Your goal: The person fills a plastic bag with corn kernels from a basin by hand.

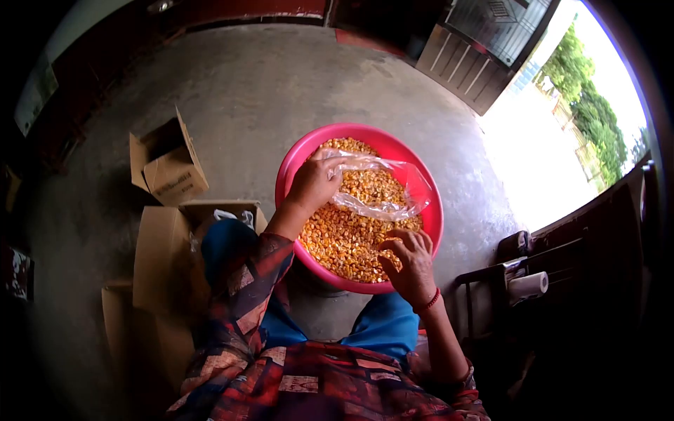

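A pink plastic basin (283,184) full of loose yellow-orange corn kernels (337,242) stands in front of my knees. My left hand (317,184) pinches the left end of a clear plastic bag (380,210), which lies across the kernels toward the basin's right wall. Kernels show through and around the thin film. Over the lower right of the basin, my right hand (411,265) hovers with its fingers bent and spread apart, close above the corn. Nothing shows between those fingers. A red beaded bracelet (427,302) circles the right wrist.
An open cardboard box (175,172) sits on the concrete floor at the left. Nearer my left leg are more open boxes (158,259), one with plastic inside. A paper roll (528,285) rests on dark furniture at the right. Behind it a door (467,67) opens onto bright daylight.
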A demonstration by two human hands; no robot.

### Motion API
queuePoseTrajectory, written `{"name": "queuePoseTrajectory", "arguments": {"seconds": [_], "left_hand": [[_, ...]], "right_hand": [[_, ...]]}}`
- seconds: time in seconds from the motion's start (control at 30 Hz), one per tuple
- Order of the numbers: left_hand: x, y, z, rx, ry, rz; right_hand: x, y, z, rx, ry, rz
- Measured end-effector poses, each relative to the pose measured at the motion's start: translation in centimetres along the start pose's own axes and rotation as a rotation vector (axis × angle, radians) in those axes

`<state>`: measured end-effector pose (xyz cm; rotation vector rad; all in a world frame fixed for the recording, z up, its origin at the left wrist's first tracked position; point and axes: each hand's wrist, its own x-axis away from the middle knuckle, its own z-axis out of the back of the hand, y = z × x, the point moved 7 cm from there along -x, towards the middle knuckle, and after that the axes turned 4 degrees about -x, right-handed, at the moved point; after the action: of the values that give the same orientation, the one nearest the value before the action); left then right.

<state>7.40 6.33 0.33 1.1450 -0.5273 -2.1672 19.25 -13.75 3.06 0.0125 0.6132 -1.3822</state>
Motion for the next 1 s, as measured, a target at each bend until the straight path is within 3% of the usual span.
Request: {"name": "queuePoseTrajectory", "arguments": {"seconds": [0.17,0.2,0.23,0.3,0.37,0.47,0.6,0.73,0.8,1.0], "left_hand": [[-0.3,1.2,2.6,-0.049,0.031,0.101],[0.1,3.3,3.9,-0.188,0.173,-0.043],[0.2,5.5,4.8,-0.198,0.167,-0.07],[1.2,11.1,7.5,-0.045,0.254,-0.204],[3.2,18.8,10.1,0.155,0.152,-0.237],[7.0,28.7,14.2,0.328,0.063,-0.597],[10.5,34.2,16.9,0.795,0.213,-0.69],[10.8,36.4,17.6,0.963,0.017,-0.875],[11.2,37.2,17.1,0.955,-0.027,-0.92],[12.2,38.6,16.0,1.343,-0.143,-0.693]], "right_hand": [[3.2,2.1,-2.5,-0.052,0.142,-0.076],[3.2,1.9,-2.1,-0.06,0.172,-0.082],[3.1,1.5,-1.5,-0.055,0.189,-0.081],[2.9,1.1,-0.8,-0.06,0.223,-0.081],[3.1,1.1,-1.0,-0.046,0.207,-0.068],[3.3,1.2,-1.0,-0.033,0.245,-0.049],[3.4,1.3,-1.3,-0.058,0.235,-0.057],[3.5,1.5,-1.4,-0.068,0.253,-0.053],[3.5,1.6,-1.5,-0.073,0.259,-0.061],[3.4,1.4,-1.4,-0.071,0.242,-0.067]]}}
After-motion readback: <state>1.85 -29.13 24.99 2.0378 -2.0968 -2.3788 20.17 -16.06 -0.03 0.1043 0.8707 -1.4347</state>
